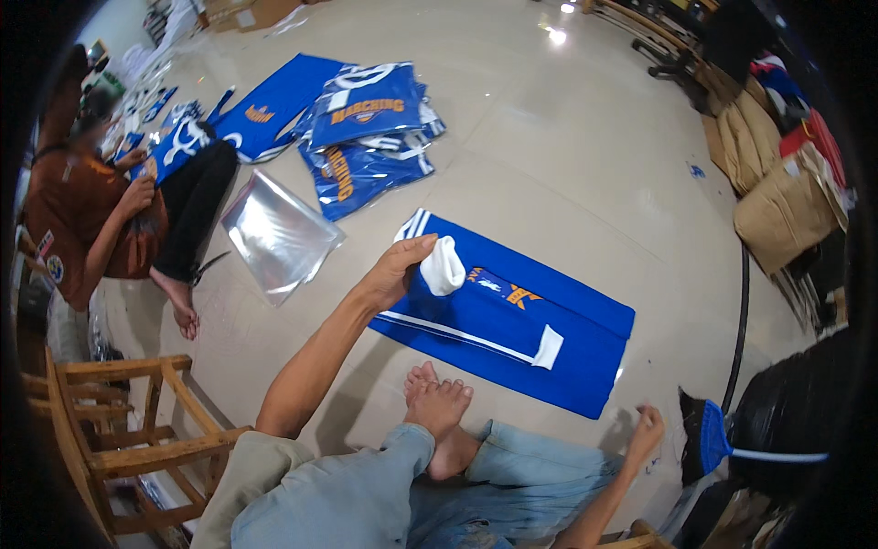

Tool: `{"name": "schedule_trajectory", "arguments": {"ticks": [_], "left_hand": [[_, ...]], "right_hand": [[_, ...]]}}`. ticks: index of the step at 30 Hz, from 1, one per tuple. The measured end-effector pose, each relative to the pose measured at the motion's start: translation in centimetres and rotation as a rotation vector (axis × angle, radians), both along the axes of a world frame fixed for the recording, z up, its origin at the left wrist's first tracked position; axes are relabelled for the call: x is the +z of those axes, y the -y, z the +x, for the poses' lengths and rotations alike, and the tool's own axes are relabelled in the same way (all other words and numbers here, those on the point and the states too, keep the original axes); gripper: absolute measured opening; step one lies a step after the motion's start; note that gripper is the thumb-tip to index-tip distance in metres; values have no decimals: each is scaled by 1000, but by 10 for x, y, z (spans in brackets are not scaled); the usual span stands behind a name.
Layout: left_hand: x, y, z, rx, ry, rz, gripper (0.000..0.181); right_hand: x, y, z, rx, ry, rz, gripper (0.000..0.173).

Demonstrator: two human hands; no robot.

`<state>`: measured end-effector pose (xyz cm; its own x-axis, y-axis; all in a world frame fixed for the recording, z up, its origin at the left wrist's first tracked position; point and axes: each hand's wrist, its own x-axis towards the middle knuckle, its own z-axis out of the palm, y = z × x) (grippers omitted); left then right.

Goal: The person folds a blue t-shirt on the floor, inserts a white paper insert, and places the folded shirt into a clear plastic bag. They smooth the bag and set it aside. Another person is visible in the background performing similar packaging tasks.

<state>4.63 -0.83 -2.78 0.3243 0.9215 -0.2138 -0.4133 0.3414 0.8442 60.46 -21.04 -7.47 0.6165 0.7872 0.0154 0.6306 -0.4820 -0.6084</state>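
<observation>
A blue long-sleeved garment (pixel 583 322) with white stripes and orange print lies partly folded on the tiled floor before me. One sleeve lies along it, its white cuff (pixel 548 347) towards the garment's right end. My left hand (pixel 398 267) grips the other white cuff (pixel 442 266) between thumb and fingers, raised over the garment's left part. My right hand (pixel 647 429) is low at the right, off the garment, its fingers curled and slightly blurred; whether it holds something small cannot be told.
Clear plastic bags (pixel 278 233) lie left of the garment, below bagged blue garments (pixel 367 113). A co-worker (pixel 103 206) sits at the left handling blue fabric. A wooden stool (pixel 140 453) stands lower left. At the right are a blue broom (pixel 713 436) and brown paper packages (pixel 789 213).
</observation>
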Motion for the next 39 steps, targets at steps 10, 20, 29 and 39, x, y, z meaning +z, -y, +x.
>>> {"name": "schedule_trajectory", "arguments": {"ticks": [10,20,29,39], "left_hand": [[8,-3,44,-36,-171,177,36],[1,-4,-11,-80,-347,186,56],[-124,-40,-42,-261,-226,49,50],[-122,-64,-47,-157,-517,-284,88]], "right_hand": [[113,-131,-308,805,-399,479,33],[94,-159,-350,944,-390,481,15],[102,-200,-390,1175,-457,457,35],[-49,-398,-347,493,-908,-49,71]]}}
